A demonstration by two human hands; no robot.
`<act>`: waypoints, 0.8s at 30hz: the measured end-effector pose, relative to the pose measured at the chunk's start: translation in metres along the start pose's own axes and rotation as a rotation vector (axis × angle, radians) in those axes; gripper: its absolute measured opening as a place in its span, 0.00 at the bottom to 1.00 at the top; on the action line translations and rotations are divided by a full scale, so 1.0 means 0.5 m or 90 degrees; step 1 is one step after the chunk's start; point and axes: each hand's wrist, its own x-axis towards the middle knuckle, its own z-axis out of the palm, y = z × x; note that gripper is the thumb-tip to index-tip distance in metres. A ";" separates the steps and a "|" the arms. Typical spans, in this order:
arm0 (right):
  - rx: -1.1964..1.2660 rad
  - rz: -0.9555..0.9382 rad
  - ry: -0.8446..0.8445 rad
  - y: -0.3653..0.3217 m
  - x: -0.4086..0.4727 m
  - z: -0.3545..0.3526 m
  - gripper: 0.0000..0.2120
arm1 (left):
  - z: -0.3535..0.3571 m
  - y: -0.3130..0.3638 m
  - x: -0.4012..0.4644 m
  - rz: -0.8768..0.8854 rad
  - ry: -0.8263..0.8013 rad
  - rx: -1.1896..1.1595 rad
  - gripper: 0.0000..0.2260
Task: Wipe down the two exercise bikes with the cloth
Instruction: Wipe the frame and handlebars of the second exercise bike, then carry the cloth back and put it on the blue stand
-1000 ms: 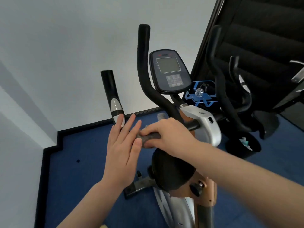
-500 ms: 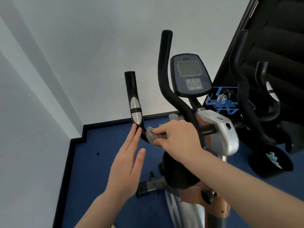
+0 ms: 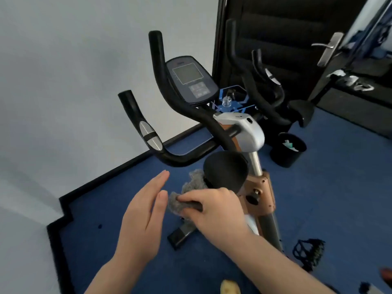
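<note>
Grey and fuzzy, the cloth point(image 3: 186, 195) is sitting low in the centre of the frame, bunched in the grip of the right hand point(image 3: 214, 211), whose fingers are curling round it and pinching it; part of it is trailing up beside the black cup holder point(image 3: 226, 171), probably because the hand is bundling it for a fresh wiping face. Just left of it, the left hand point(image 3: 144, 213) is hovering flat, fingers straight and together, holding nothing, seemingly ready to fold or steady the cloth. Above, the near bike's handlebar point(image 3: 148, 132) and console point(image 3: 191, 78) are standing free of both hands. The 2nd bike point(image 3: 265, 81), in the upper right, is dark against a dark panel, so its shape is hard to read. The near bike's saddle and pedals are falling outside the frame, and the right hand is hiding how much cloth it is holding. Whether any surface is clean cannot be judged.
</note>
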 end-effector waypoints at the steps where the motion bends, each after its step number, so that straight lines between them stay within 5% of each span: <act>1: 0.020 0.072 0.013 0.008 -0.033 0.002 0.10 | -0.002 -0.006 -0.010 0.006 -0.036 0.005 0.21; 11: 0.025 0.476 0.203 0.071 -0.369 -0.082 0.11 | 0.139 0.032 -0.094 0.161 -0.347 0.091 0.16; 24: -0.010 0.621 0.400 0.177 -0.862 -0.259 0.12 | 0.426 0.284 -0.413 0.319 -0.487 0.080 0.17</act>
